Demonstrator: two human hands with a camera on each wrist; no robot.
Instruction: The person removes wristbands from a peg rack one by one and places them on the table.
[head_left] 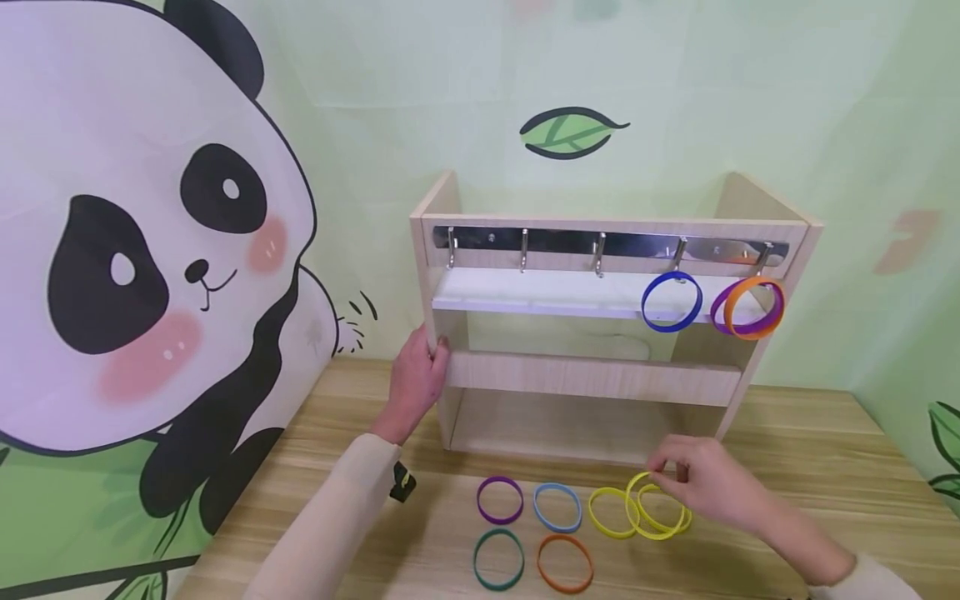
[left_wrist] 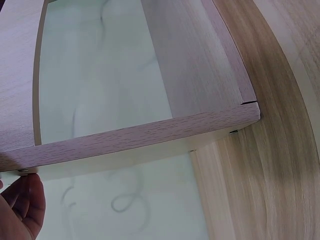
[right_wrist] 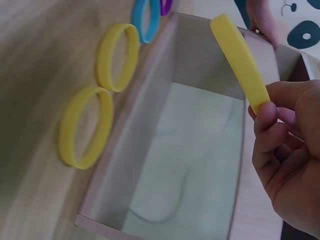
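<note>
My left hand (head_left: 417, 377) grips the left side panel of a pale wooden rack (head_left: 592, 372). In the right wrist view, my right hand (right_wrist: 292, 150) pinches a yellow wristband (right_wrist: 241, 62) between thumb and fingers, raised off the table. Two more yellow wristbands (right_wrist: 66, 130) lie on the tabletop below it. From the rack's metal hook strip (head_left: 562, 242) hang a blue wristband (head_left: 644, 304) on the second hook from the right, and a purple wristband (head_left: 716, 315) and an orange one (head_left: 780, 312) on the rightmost. The three left hooks are bare.
On the wood-grain table before the rack lie a purple band (head_left: 501, 522), a light blue band (head_left: 558, 530), a green band (head_left: 498, 587) and an orange band (head_left: 567, 591). Behind stands a pale green backdrop with a panda drawing (head_left: 247, 108).
</note>
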